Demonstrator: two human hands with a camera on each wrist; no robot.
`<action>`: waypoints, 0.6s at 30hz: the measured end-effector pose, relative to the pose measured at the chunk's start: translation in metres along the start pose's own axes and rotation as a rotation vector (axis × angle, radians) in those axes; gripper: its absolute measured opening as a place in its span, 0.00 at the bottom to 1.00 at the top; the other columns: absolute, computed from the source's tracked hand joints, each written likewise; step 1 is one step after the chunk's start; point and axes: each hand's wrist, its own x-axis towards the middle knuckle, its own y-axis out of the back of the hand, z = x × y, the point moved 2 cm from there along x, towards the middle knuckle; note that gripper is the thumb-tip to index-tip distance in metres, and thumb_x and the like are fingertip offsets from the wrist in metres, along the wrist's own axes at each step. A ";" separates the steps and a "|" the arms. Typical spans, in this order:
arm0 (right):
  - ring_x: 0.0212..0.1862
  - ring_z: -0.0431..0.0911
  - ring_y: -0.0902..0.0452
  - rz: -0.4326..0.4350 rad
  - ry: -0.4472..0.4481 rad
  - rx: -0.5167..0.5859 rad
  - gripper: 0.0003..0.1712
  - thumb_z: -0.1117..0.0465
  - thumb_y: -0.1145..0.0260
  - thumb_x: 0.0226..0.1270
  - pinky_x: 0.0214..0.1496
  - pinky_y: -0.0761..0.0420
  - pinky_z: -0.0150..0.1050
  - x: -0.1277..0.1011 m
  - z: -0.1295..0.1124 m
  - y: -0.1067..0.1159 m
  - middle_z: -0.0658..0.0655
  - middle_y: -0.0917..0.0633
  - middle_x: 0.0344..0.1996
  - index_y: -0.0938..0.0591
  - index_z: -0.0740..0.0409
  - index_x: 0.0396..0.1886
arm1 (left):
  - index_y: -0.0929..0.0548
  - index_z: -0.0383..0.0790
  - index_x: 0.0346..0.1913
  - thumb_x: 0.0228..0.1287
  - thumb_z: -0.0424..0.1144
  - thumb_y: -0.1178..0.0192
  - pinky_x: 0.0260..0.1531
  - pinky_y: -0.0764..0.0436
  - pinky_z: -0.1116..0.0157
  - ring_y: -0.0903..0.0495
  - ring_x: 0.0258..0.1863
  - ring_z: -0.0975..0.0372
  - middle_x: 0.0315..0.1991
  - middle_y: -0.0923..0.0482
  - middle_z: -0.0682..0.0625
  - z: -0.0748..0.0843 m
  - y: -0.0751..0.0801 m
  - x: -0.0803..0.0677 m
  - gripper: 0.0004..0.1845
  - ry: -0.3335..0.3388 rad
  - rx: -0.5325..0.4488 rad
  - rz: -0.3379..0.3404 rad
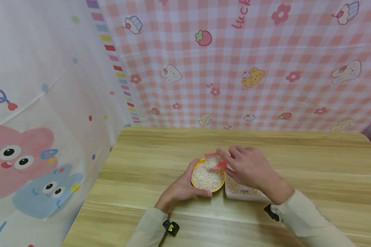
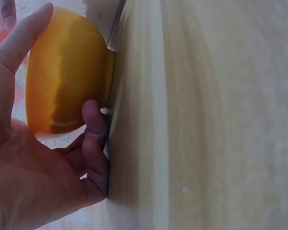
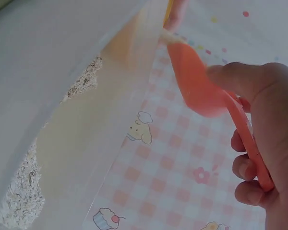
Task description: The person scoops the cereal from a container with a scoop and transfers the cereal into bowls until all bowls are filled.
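A yellow bowl with pale oat-like flakes heaped inside stands on the table. My left hand grips it from the left side, thumb along the near rim. In the left wrist view, some fingers of that hand curl by the bowl's lower wall, close to the tabletop. A red-orange scoop is in my right hand, its handle wrapped by the fingers. It tilts over the bowl's far right rim, and flakes spill from its lip onto the heap.
Right of the bowl sits a translucent rectangular tub of similar flakes, partly under my right hand. The wooden table ends at a pink checked cloth behind, with a white printed cloth on the left.
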 end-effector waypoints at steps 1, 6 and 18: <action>0.24 0.46 0.25 0.004 0.013 -0.019 0.35 0.50 0.20 0.47 0.25 0.22 0.40 0.001 -0.001 0.000 0.51 0.25 0.24 0.22 0.56 0.55 | 0.53 0.66 0.77 0.41 0.52 0.18 0.69 0.43 0.41 0.40 0.72 0.50 0.74 0.39 0.46 0.000 0.000 0.000 0.65 0.000 0.002 0.001; 0.26 0.46 0.23 0.003 0.053 -0.100 0.29 0.54 0.23 0.53 0.26 0.21 0.38 0.003 -0.005 0.001 0.51 0.24 0.23 0.24 0.56 0.52 | 0.53 0.70 0.76 0.40 0.52 0.18 0.68 0.41 0.42 0.38 0.70 0.51 0.72 0.37 0.46 -0.001 -0.001 0.000 0.64 0.005 0.000 0.003; 0.30 0.48 0.22 -0.012 0.034 -0.102 0.33 0.58 0.20 0.50 0.28 0.21 0.40 -0.007 0.002 0.013 0.55 0.22 0.28 0.23 0.57 0.57 | 0.54 0.65 0.78 0.39 0.52 0.18 0.67 0.39 0.41 0.36 0.69 0.50 0.72 0.37 0.43 -0.002 -0.001 0.000 0.66 -0.012 0.002 -0.002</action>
